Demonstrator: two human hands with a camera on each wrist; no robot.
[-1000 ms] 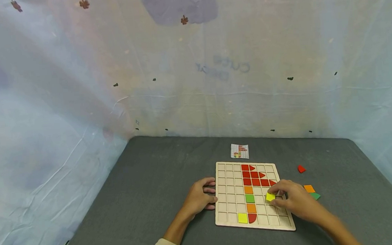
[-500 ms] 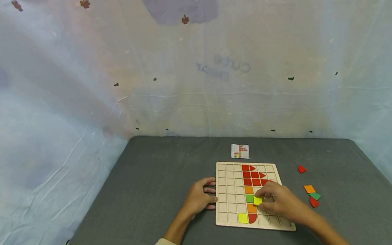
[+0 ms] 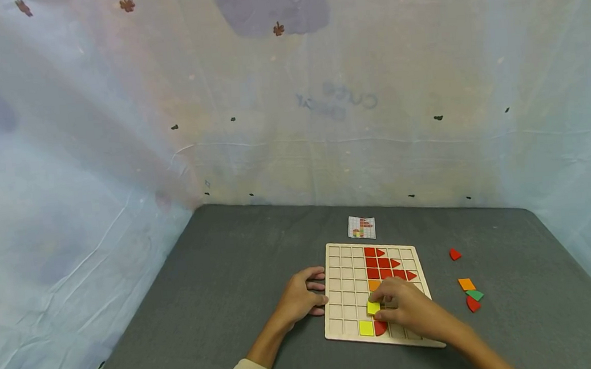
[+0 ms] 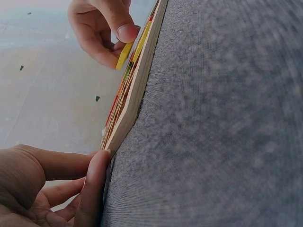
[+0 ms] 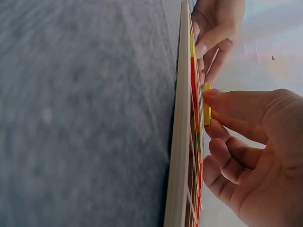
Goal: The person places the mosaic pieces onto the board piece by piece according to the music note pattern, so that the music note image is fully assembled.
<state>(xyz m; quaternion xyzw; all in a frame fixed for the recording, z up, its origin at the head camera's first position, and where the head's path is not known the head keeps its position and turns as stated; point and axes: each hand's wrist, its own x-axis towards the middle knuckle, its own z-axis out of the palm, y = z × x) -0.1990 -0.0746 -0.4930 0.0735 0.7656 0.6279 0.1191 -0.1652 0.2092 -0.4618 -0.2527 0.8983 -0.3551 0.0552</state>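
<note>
My right hand (image 3: 407, 307) pinches a yellow square tile (image 3: 373, 307) between thumb and fingers, over the gridded wooden board (image 3: 345, 287). In the left wrist view the tile (image 4: 124, 56) is tilted, just off the board's surface. Fingertips of my left hand (image 3: 298, 296) touch the board's left edge. Red squares and triangles (image 3: 385, 263) fill cells near the top. Below them an orange square (image 3: 374, 285) shows, partly covered by my fingers. A second yellow square (image 3: 366, 328) lies in the bottom row, beside a red rounded piece (image 3: 380, 328).
Behind the board lies a printed pattern card (image 3: 361, 227). To its right are loose pieces: a red rounded one (image 3: 455, 254), an orange one (image 3: 466, 284), a green one (image 3: 475, 295) and another red one (image 3: 473, 304). Grey cloth (image 3: 239, 268) covers the table.
My right hand has carried the yellow tile leftward across the board, from its right side to the column of orange and green squares. My left hand has stayed at the edge.
</note>
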